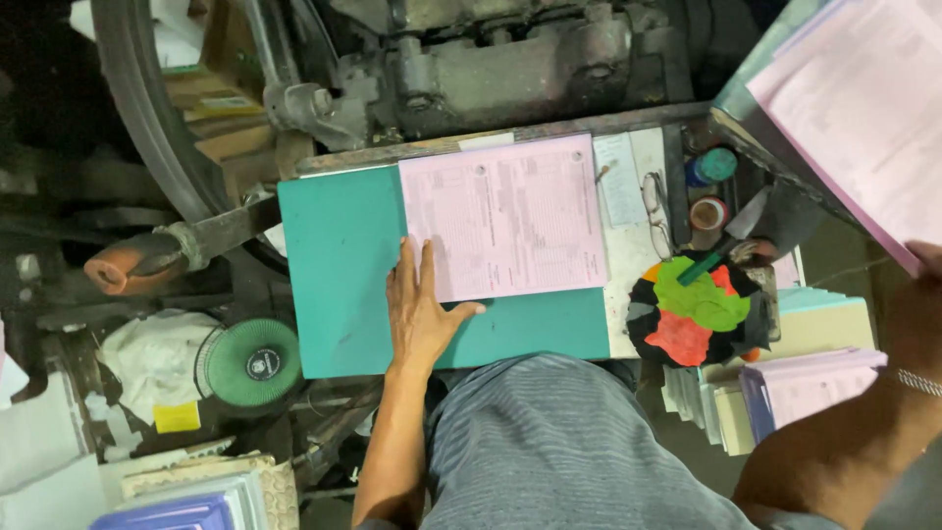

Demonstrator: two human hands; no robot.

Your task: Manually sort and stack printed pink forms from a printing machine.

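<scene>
My left hand (420,309) lies flat, fingers spread, on the lower left corner of a pink printed sheet (505,216). That sheet rests on a teal board (339,265) in front of me. My right hand (927,285) is at the right edge of view, its fingers closed on the lower edge of a stack of pink sheets (863,98) held up at the top right. A bracelet shows on my right wrist. Most of the right hand is cut off by the frame.
A dark metal machine (510,64) with a large wheel (157,118) stands beyond the board. To the right are spectacles (655,211), small jars (711,167), a blade (743,221), a round ink-smeared pad (697,309), and paper stacks (805,378). A green fan (250,361) sits low left.
</scene>
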